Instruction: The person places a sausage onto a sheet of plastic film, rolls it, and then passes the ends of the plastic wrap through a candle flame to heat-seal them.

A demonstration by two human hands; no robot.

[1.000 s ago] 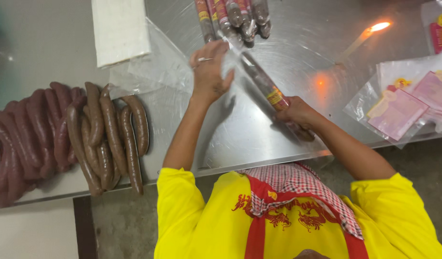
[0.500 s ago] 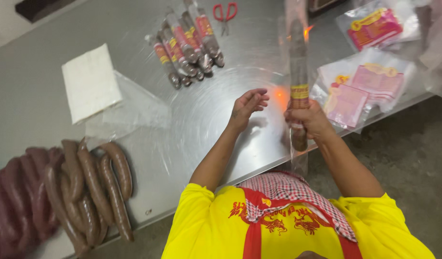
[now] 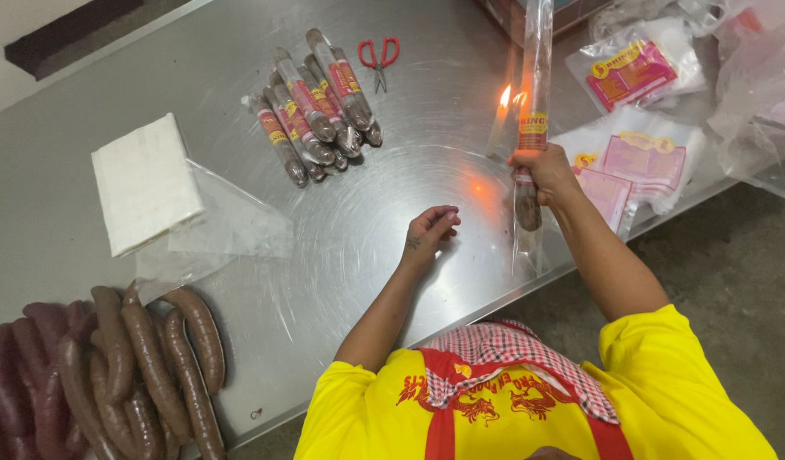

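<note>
My right hand (image 3: 543, 173) grips a long clear plastic sleeve with a brown sausage inside (image 3: 533, 111), held upright over the steel table (image 3: 384, 255). A lit candle (image 3: 500, 119) burns just left of the sleeve. My left hand (image 3: 428, 232) rests on the table with loosely curled fingers and holds nothing. Several wrapped sausages with red labels (image 3: 317, 102) lie in a pile at the far middle of the table.
Red scissors (image 3: 379, 58) lie beyond the wrapped pile. Many unwrapped brown sausages (image 3: 128, 370) lie heaped at the near left. A white stack of sheets (image 3: 143, 183) and clear plastic bags (image 3: 226, 226) sit at left. Bags of red-printed labels (image 3: 635, 162) lie at right.
My right hand has raised the sleeved sausage from lying slanted on the table to upright beside the candle. My left hand has let go of it and dropped onto the table.
</note>
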